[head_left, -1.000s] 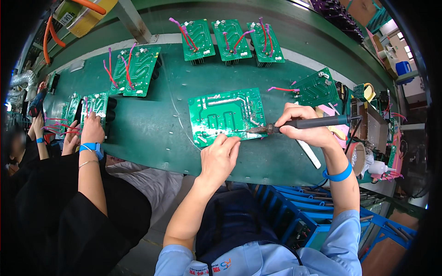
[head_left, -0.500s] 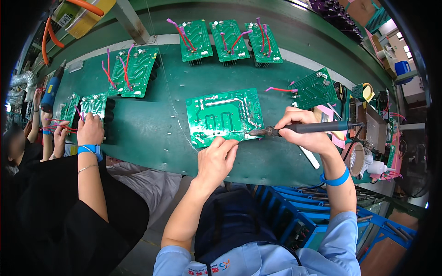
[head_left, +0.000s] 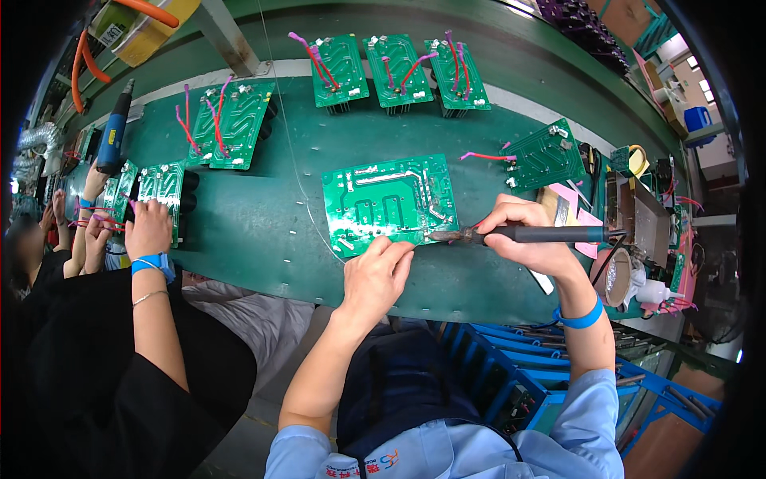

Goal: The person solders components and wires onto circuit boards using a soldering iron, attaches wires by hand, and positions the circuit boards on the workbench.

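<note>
A green circuit board (head_left: 391, 209) lies on the bench in front of me, its face with shiny solder tracks up. At its near edge, my left hand (head_left: 369, 275) is closed in a pinch, resting by the board. A thin solder wire (head_left: 289, 144) comes down from above and runs to the fingers of that hand. Around the dark handle of a soldering iron (head_left: 558, 234) my right hand (head_left: 533, 212) is closed. The iron lies nearly level, its tip touching or just over the board's near right part, close to my left fingertips.
Three boards with red wires (head_left: 396, 76) stand along the back, more boards (head_left: 239, 120) at the left. Another board (head_left: 546, 156) leans at the right, near a metal tray (head_left: 642, 211) and a white bottle (head_left: 653, 291). A co-worker's hand (head_left: 150, 227) handles wires; another holds a blue tool (head_left: 114, 136).
The soldering iron's handle and my right hand have tipped slightly toward me, with the tip almost in place. My left hand stays put. At the left, the blue tool has moved up and right.
</note>
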`<state>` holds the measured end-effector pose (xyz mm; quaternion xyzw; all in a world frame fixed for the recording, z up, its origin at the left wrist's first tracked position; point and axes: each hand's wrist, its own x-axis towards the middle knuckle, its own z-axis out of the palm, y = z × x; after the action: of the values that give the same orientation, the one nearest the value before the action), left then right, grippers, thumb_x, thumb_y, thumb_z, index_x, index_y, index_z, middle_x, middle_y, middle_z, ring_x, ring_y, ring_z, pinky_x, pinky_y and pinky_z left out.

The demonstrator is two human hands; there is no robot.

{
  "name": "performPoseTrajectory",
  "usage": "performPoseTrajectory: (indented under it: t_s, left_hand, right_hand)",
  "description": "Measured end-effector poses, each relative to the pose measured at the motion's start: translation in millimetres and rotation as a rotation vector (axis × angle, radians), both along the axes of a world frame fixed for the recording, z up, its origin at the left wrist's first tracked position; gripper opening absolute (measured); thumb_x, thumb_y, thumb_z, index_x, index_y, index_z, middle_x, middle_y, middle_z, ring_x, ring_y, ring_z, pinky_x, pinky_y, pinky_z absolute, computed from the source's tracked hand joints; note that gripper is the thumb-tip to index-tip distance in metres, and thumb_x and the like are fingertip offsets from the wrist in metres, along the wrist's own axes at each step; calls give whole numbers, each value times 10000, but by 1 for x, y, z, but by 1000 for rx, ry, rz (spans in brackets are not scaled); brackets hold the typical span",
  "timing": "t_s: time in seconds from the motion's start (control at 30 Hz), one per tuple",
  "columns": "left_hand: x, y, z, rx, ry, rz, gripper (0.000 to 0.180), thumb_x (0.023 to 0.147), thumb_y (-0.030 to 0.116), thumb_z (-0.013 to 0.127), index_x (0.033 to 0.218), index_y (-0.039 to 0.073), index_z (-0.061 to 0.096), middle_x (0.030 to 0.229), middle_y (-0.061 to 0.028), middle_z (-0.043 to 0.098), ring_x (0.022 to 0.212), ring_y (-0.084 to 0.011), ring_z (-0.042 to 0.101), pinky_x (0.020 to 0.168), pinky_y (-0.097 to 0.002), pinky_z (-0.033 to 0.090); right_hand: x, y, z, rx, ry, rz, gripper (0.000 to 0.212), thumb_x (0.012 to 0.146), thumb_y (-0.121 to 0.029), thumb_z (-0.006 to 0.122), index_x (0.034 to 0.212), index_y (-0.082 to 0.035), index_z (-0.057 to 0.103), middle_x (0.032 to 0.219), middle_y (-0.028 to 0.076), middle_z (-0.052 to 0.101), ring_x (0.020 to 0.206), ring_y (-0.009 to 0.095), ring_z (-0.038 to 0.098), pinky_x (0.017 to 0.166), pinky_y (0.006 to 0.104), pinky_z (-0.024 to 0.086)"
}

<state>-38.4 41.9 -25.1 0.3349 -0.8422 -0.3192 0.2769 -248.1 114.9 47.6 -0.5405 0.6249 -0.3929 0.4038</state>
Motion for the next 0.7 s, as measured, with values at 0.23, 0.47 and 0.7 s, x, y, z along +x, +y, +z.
performPoseTrajectory:
  t_s: [0.23, 0.47, 0.7]
  left_hand:
    - [-2, -1, 0, 94, -4, 29, 79, 697, 22, 635, 727, 41, 564, 649, -63, 526, 522, -179, 549, 449, -276, 415]
    - [2, 3, 5, 153, 37, 12, 92, 690, 1, 620, 716, 22, 535, 644, -72, 519, 512, -175, 540, 452, -269, 417]
    - [-3, 0, 2, 32, -7, -14, 83, 686, 16, 617, 710, 37, 540, 654, -68, 528, 507, -198, 537, 456, -302, 423]
  right_hand:
    - [-1, 6, -5, -117, 95, 85, 119, 636, -18, 614, 752, -46, 621, 671, 32, 481, 646, 140, 474, 569, 250, 379]
    - [-1, 16, 2, -80, 114, 38, 131, 629, -19, 616, 757, -47, 619, 687, 40, 497, 663, 151, 489, 589, 258, 393]
    - [5, 14, -5, -126, 102, 78, 126, 613, -7, 623, 735, -40, 620, 688, 39, 500, 652, 143, 493, 572, 251, 392]
